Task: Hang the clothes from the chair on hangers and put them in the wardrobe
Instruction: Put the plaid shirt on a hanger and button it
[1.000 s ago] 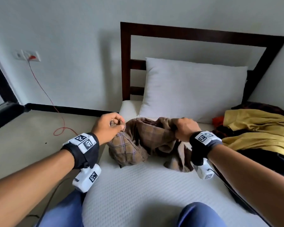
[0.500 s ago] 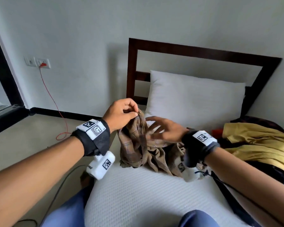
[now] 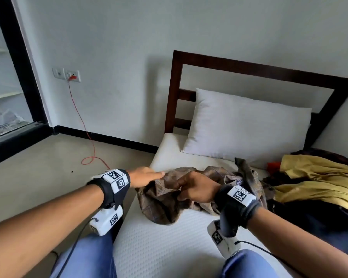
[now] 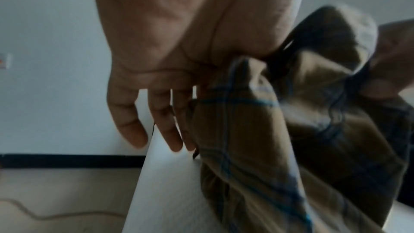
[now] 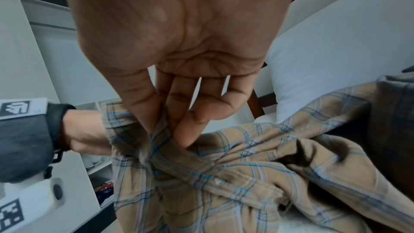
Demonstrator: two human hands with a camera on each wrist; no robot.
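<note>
Two hands work the plaid shirt [image 3: 191,189] mid-frame: right hand [image 3: 197,187] pinching fabric, left hand [image 3: 143,177] flat, fingers released, so the crumpled shirt could slip bedward.

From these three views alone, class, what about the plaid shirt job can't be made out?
- Hanger, chair, wardrobe: outside every view.
- Plaid shirt: collar lost in crumpled folds.
- Left hand: thumb hidden behind cloth, left wrist view blurred.
- Dark clothes under the yellow garment: covered, cut by the frame edge.
</note>
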